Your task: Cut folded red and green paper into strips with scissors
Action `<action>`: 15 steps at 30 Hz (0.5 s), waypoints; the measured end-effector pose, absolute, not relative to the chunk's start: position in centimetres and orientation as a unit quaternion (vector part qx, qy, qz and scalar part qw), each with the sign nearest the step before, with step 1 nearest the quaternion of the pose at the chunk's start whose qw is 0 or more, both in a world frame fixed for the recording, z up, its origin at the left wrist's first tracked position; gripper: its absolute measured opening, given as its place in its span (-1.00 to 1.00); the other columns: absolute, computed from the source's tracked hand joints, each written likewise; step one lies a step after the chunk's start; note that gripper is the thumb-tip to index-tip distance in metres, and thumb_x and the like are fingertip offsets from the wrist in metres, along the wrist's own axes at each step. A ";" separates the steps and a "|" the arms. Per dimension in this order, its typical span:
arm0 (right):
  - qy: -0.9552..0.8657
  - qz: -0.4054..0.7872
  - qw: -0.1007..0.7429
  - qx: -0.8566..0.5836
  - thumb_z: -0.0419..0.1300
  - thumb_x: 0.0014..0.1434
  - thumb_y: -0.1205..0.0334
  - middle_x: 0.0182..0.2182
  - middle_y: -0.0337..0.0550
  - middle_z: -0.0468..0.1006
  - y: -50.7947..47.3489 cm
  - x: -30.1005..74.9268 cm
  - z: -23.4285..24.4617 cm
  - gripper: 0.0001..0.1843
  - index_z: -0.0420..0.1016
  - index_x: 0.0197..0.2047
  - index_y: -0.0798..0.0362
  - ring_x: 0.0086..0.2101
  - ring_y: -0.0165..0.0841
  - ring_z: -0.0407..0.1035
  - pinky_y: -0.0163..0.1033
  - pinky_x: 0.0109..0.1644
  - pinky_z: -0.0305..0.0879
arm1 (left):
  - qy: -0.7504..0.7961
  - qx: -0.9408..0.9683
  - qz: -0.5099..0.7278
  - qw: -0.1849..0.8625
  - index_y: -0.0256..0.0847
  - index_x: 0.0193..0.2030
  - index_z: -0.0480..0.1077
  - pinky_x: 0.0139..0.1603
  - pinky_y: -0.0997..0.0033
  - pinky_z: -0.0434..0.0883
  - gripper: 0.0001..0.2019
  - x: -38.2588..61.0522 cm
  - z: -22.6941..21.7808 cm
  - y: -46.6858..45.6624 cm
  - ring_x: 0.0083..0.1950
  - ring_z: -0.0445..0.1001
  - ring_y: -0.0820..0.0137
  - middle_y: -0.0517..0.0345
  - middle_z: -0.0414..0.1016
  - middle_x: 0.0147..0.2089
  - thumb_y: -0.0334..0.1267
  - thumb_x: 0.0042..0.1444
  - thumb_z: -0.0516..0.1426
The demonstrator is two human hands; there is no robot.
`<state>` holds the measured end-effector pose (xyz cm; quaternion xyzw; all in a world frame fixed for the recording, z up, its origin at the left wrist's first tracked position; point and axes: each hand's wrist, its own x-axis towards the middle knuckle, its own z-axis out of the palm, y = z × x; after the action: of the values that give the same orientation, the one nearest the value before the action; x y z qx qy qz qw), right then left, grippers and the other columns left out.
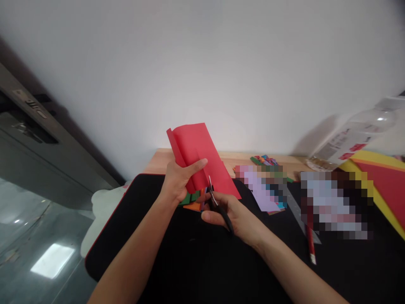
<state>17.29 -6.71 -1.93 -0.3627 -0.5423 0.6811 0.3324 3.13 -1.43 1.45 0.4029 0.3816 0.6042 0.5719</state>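
Observation:
A sheet of red paper (pixel 210 147) is held up above the desk, its left side curled over. My left hand (pixel 182 179) grips that curled side, thumb lying across the front. In my right hand (pixel 229 215) is a pair of scissors (pixel 218 207) with black handles. Their blades point up and away, at the lower edge of the red paper; whether paper lies between the blades I cannot tell. Beneath the paper, green paper (pixel 190 198) and orange paper (pixel 193 206) show in part on the black mat (pixel 183 261).
To the right lie purple paper (pixel 262 196), a clear ruler (pixel 295 211) and a red pencil (pixel 311 245). A plastic bottle (pixel 354 135) leans near the wall, beside yellow and red sheets (pixel 379 181). Part of the right side is pixelated. A grey door (pixel 34 131) stands left.

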 end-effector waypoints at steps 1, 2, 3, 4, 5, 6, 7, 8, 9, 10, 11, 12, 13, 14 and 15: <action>-0.542 0.681 0.334 -0.362 0.39 -0.16 -0.04 -0.46 -0.30 0.32 -6.7 17.3 -1.9 -0.51 0.44 -0.21 0.05 -0.44 -0.43 0.18 -0.33 -0.37 0.08 | 0.382 0.403 0.605 0.571 -0.30 -0.28 0.48 -0.26 0.22 0.50 -0.68 3.1 1.5 -1.4 -0.31 0.52 0.26 0.02 0.55 -0.29 -0.32 -0.26 0.35; -0.541 0.682 0.335 -0.360 0.40 -0.17 -0.03 -0.46 -0.30 0.32 -6.7 17.2 -1.8 -0.51 0.44 -0.22 0.06 -0.43 -0.43 0.18 -0.33 -0.37 0.09 | 0.381 0.403 0.607 0.570 -0.29 -0.28 0.48 -0.26 0.22 0.50 -0.67 3.1 1.5 -1.5 -0.31 0.52 0.27 0.03 0.55 -0.29 -0.33 -0.26 0.35; -0.541 0.683 0.335 -0.359 0.41 -0.19 -0.03 -0.46 -0.30 0.32 -6.7 17.2 -1.8 -0.50 0.44 -0.23 0.07 -0.43 -0.44 0.18 -0.33 -0.37 0.09 | 0.380 0.402 0.608 0.570 -0.28 -0.28 0.48 -0.25 0.22 0.50 -0.67 3.1 1.5 -1.5 -0.31 0.52 0.27 0.04 0.55 -0.29 -0.33 -0.27 0.36; -0.540 0.683 0.336 -0.358 0.41 -0.20 -0.03 -0.47 -0.30 0.32 -6.7 17.1 -1.7 -0.50 0.44 -0.24 0.07 -0.44 -0.44 0.18 -0.33 -0.37 0.08 | 0.379 0.401 0.609 0.570 -0.28 -0.28 0.48 -0.25 0.23 0.50 -0.68 3.1 1.6 -1.5 -0.31 0.51 0.27 0.05 0.55 -0.29 -0.34 -0.27 0.36; -0.539 0.684 0.335 -0.359 0.41 -0.20 -0.03 -0.48 -0.31 0.31 -6.7 17.1 -1.7 -0.50 0.44 -0.24 0.08 -0.45 -0.44 0.17 -0.33 -0.38 0.08 | 0.378 0.401 0.609 0.570 -0.28 -0.29 0.48 -0.25 0.23 0.50 -0.68 3.1 1.6 -1.5 -0.31 0.51 0.28 0.05 0.55 -0.29 -0.34 -0.27 0.36; -0.538 0.685 0.335 -0.360 0.41 -0.20 -0.03 -0.48 -0.31 0.31 -6.7 17.1 -1.7 -0.50 0.45 -0.24 0.07 -0.45 -0.45 0.17 -0.33 -0.38 0.08 | 0.378 0.401 0.609 0.570 -0.28 -0.29 0.48 -0.25 0.24 0.50 -0.68 3.1 1.6 -1.5 -0.30 0.51 0.28 0.05 0.55 -0.29 -0.35 -0.27 0.36; -0.537 0.685 0.335 -0.359 0.41 -0.21 -0.04 -0.47 -0.31 0.31 -6.6 17.0 -1.7 -0.49 0.45 -0.24 0.07 -0.45 -0.45 0.17 -0.33 -0.38 0.08 | 0.379 0.401 0.608 0.571 -0.29 -0.29 0.48 -0.26 0.24 0.50 -0.69 3.1 1.6 -1.5 -0.30 0.51 0.28 0.04 0.55 -0.29 -0.35 -0.27 0.35; -0.539 0.685 0.335 -0.359 0.41 -0.21 -0.04 -0.47 -0.30 0.31 -6.6 17.1 -1.7 -0.49 0.45 -0.23 0.07 -0.44 -0.44 0.17 -0.33 -0.38 0.08 | 0.381 0.400 0.606 0.572 -0.30 -0.29 0.48 -0.26 0.24 0.50 -0.69 3.1 1.6 -1.5 -0.31 0.51 0.28 0.04 0.55 -0.29 -0.35 -0.27 0.35; -0.541 0.683 0.334 -0.359 0.41 -0.21 -0.04 -0.45 -0.29 0.32 -6.6 17.1 -1.8 -0.49 0.45 -0.23 0.07 -0.44 -0.44 0.18 -0.33 -0.37 0.08 | 0.383 0.400 0.604 0.573 -0.30 -0.29 0.48 -0.27 0.24 0.50 -0.69 3.1 1.6 -1.5 -0.32 0.51 0.28 0.03 0.55 -0.30 -0.34 -0.26 0.35; -0.544 0.682 0.333 -0.359 0.41 -0.20 -0.04 -0.44 -0.29 0.32 -6.6 17.2 -1.8 -0.48 0.45 -0.22 0.06 -0.43 -0.43 0.18 -0.32 -0.37 0.09 | 0.384 0.400 0.602 0.575 -0.31 -0.29 0.48 -0.27 0.23 0.50 -0.69 3.1 1.6 -1.5 -0.32 0.51 0.28 0.03 0.54 -0.30 -0.34 -0.26 0.35; -0.547 0.680 0.332 -0.357 0.41 -0.20 -0.04 -0.43 -0.28 0.33 -6.6 17.2 -1.8 -0.48 0.45 -0.21 0.06 -0.42 -0.43 0.19 -0.32 -0.37 0.09 | 0.384 0.399 0.601 0.576 -0.31 -0.29 0.48 -0.27 0.23 0.50 -0.69 3.1 1.6 -1.4 -0.32 0.51 0.28 0.03 0.54 -0.30 -0.33 -0.25 0.35; -0.550 0.679 0.332 -0.355 0.41 -0.19 -0.05 -0.43 -0.28 0.33 -6.6 17.3 -1.8 -0.48 0.45 -0.21 0.06 -0.42 -0.43 0.18 -0.33 -0.37 0.08 | 0.384 0.398 0.601 0.577 -0.31 -0.29 0.48 -0.27 0.23 0.50 -0.68 3.1 1.6 -1.4 -0.32 0.51 0.27 0.03 0.54 -0.30 -0.33 -0.25 0.35; -0.551 0.679 0.331 -0.354 0.40 -0.19 -0.05 -0.42 -0.28 0.32 -6.6 17.3 -1.9 -0.49 0.45 -0.20 0.05 -0.42 -0.43 0.18 -0.33 -0.38 0.07 | 0.383 0.398 0.601 0.577 -0.30 -0.29 0.48 -0.27 0.23 0.50 -0.68 3.1 1.6 -1.5 -0.32 0.51 0.28 0.03 0.54 -0.30 -0.32 -0.25 0.35; -0.552 0.679 0.331 -0.353 0.40 -0.18 -0.04 -0.42 -0.29 0.32 -6.6 17.3 -1.9 -0.49 0.45 -0.20 0.05 -0.43 -0.43 0.18 -0.33 -0.38 0.06 | 0.380 0.399 0.603 0.577 -0.30 -0.28 0.48 -0.27 0.23 0.50 -0.68 3.1 1.6 -1.5 -0.31 0.51 0.28 0.03 0.54 -0.29 -0.32 -0.26 0.35; -0.552 0.679 0.331 -0.353 0.40 -0.17 -0.04 -0.42 -0.29 0.31 -6.6 17.3 -1.9 -0.50 0.45 -0.20 0.05 -0.43 -0.44 0.17 -0.34 -0.38 0.06 | 0.377 0.400 0.604 0.577 -0.30 -0.28 0.47 -0.27 0.23 0.50 -0.68 3.1 1.7 -1.5 -0.31 0.51 0.28 0.03 0.54 -0.28 -0.33 -0.26 0.35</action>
<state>17.35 -6.61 -1.90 -0.3528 -0.5523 0.6787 0.3313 3.11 -1.51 1.66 0.3997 0.3770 0.6044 0.5769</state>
